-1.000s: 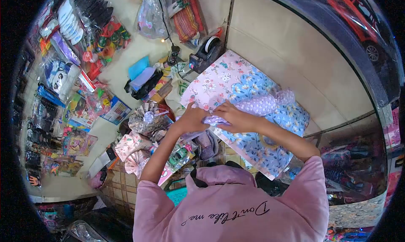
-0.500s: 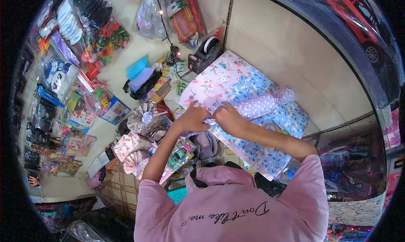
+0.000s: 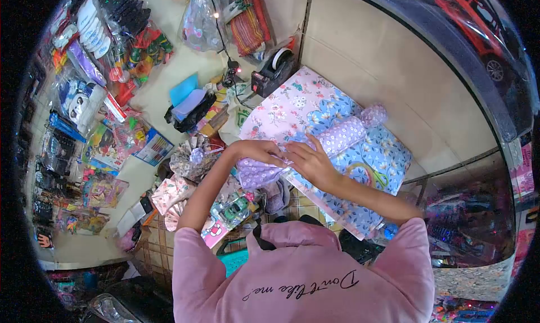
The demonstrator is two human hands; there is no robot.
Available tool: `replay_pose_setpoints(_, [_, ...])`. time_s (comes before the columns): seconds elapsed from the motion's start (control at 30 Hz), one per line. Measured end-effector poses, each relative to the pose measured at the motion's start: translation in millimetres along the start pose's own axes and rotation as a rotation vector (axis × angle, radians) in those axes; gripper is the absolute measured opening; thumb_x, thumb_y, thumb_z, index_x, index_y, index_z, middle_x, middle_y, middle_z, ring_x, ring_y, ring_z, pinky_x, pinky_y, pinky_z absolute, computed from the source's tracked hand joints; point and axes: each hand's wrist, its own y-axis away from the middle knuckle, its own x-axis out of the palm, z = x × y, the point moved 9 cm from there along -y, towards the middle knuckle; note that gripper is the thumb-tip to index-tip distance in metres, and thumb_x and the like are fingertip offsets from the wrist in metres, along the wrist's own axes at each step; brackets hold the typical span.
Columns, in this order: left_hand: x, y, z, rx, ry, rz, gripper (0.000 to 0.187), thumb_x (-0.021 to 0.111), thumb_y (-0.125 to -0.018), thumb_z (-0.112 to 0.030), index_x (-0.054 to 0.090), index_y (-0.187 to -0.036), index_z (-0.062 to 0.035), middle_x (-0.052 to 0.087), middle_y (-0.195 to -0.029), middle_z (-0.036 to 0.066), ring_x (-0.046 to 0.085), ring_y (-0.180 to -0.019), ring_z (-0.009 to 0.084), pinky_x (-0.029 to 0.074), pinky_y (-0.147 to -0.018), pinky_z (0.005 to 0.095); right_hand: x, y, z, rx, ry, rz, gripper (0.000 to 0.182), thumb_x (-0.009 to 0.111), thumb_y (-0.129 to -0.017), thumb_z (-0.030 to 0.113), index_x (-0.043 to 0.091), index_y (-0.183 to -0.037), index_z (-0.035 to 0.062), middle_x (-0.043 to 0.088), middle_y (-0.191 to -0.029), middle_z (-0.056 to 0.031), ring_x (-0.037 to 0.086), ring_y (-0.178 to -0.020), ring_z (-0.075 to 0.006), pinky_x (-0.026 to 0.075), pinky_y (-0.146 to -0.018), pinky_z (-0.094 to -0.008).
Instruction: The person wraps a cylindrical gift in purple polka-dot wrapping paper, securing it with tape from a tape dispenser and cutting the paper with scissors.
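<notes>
Since half a second ago the right hand (image 3: 309,162) has gone from a curled fist to loosely spread fingers, the left hand (image 3: 256,149) has arched over, and more of the flared end (image 3: 256,174) shows under it. From where I stand, the lilac floral bundle (image 3: 340,138) lies slantwise: its long axis runs from below the left hand, through the pinched-in neck between the two hands, out past the right fingertips, away and to the right. So the right hand is nearer the full body, the left nearer the flare, and the fingertips of both meet at that neck. The left fingers are bent and close together over it; the right are half open, one lifted. Whether either really grips, I can't tell. Under the bundle spread the flowered sheets (image 3: 275,120). Just beyond the right forearm sit yellow-green loops (image 3: 378,178), perhaps scissor handles; a tape dispenser (image 3: 273,75) stands farther off, ahead of both hands.
</notes>
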Motion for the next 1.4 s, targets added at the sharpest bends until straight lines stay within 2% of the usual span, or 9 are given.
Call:
replay_pose_setpoints(0.2, [-2.1, 6.1, -2.6, -0.100, 0.015, -0.011, 0.052, 0.056, -0.087, -0.043, 0.057, -0.115, 0.0010, 0.061, -0.106, 0.008, 0.052, -0.096, 0.0122, 0.040, -0.086, 0.0262, -8.3, 11.2, 1.4, 0.029, -0.132, 0.014, 0.026, 0.059, -0.082, 0.018, 0.058, -0.105, 0.0064, 0.055, -0.114, -0.0079, 0.048, -0.112, -0.0209, 0.025, -0.103, -0.0469])
replay_pose_setpoints(0.4, [4.1, 11.9, 16.2, -0.238, 0.545, -0.159, 0.055, 0.046, -0.091, -0.046, 0.050, -0.124, -0.0023, 0.053, -0.120, 0.007, 0.048, -0.106, 0.0138, 0.036, -0.094, 0.0261, -5.8, 15.1, -6.0, -0.021, -0.133, -0.008, 0.026, 0.057, -0.081, 0.017, 0.059, -0.104, 0.0054, 0.055, -0.115, -0.0081, 0.047, -0.113, -0.0224, 0.027, -0.103, -0.0456])
replay_pose_setpoints(0.5, [15.6, 9.4, 8.8, -0.211, 0.580, -0.126, 0.050, 0.045, -0.092, -0.043, 0.052, -0.122, -0.0031, 0.053, -0.120, 0.007, 0.049, -0.105, 0.0127, 0.038, -0.092, 0.0253, -2.5, 21.5, -4.4, -0.059, -0.087, -0.086, 0.024, 0.057, -0.079, 0.016, 0.061, -0.100, 0.0051, 0.055, -0.117, -0.0076, 0.047, -0.115, -0.0231, 0.028, -0.103, -0.0461])
replay_pose_setpoints(0.53, [18.5, 2.4, 7.1, -0.153, 0.607, -0.135, 0.044, 0.042, -0.095, -0.040, 0.056, -0.113, -0.0026, 0.060, -0.095, 0.000, 0.054, -0.084, 0.0064, 0.045, -0.074, 0.0225, -2.6, 21.8, -3.1, -0.057, -0.069, -0.106, 0.022, 0.057, -0.079, 0.015, 0.061, -0.098, 0.0049, 0.055, -0.117, -0.0076, 0.047, -0.115, -0.0232, 0.029, -0.103, -0.0463])
replay_pose_setpoints(0.77, [32.8, -8.1, 16.7, -0.036, 0.519, -0.120, 0.047, 0.041, -0.095, -0.041, 0.052, -0.123, -0.0038, 0.052, -0.119, 0.006, 0.046, -0.109, 0.0130, 0.033, -0.097, 0.0258, -13.5, 24.0, 7.9, -0.034, -0.060, -0.173, 0.015, 0.060, -0.073, 0.014, 0.061, -0.085, 0.0056, 0.054, -0.118, -0.0068, 0.047, -0.117, -0.0240, 0.030, -0.102, -0.0475])
replay_pose_setpoints(1.07, [43.7, -21.3, 18.3, -0.050, 0.812, -0.168, 0.054, 0.039, -0.094, -0.043, 0.036, -0.133, -0.0052, 0.049, -0.122, 0.005, 0.046, -0.111, 0.0150, 0.032, -0.098, 0.0303, -8.9, 37.0, 10.6, -0.027, 0.026, -0.292, 0.011, 0.061, -0.070, 0.013, 0.059, -0.079, 0.0088, 0.051, -0.124, -0.0066, 0.047, -0.114, -0.0228, 0.030, -0.098, -0.0482])
replay_pose_setpoints(1.17, [51.4, -39.0, 56.9, -0.146, 0.752, -0.233, 0.047, 0.040, -0.093, -0.041, 0.042, -0.127, -0.0080, 0.050, -0.119, 0.004, 0.047, -0.107, 0.0139, 0.034, -0.094, 0.0289, -1.3, 48.0, 6.2, 0.018, 0.045, -0.354, 0.017, 0.064, -0.066, 0.013, 0.060, -0.082, 0.0099, 0.050, -0.126, -0.0070, 0.047, -0.111, -0.0242, 0.029, -0.097, -0.0484])
replay_pose_setpoints(1.27, [57.0, -48.1, 72.1, -0.040, 0.856, -0.230, 0.040, 0.041, -0.092, -0.037, 0.048, -0.121, -0.0099, 0.052, -0.115, 0.002, 0.049, -0.102, 0.0125, 0.037, -0.091, 0.0274, -7.2, 49.6, 8.4, 0.104, 0.059, -0.357, 0.023, 0.069, -0.064, 0.014, 0.060, -0.085, 0.0117, 0.047, -0.130, -0.0070, 0.046, -0.111, -0.0253, 0.028, -0.097, -0.0483])
replay_pose_setpoints(1.4, [49.7, -20.1, 17.3, -0.118, 0.887, -0.298, 0.036, 0.044, -0.090, -0.033, 0.055, -0.112, -0.0063, 0.057, -0.107, 0.003, 0.054, -0.095, 0.0128, 0.041, -0.086, 0.0284, -8.2, 54.3, 9.8, 0.172, 0.120, -0.397, 0.026, 0.071, -0.064, 0.017, 0.062, -0.089, 0.0141, 0.042, -0.135, -0.0094, 0.044, -0.115, -0.0256, 0.027, -0.098, -0.0490])
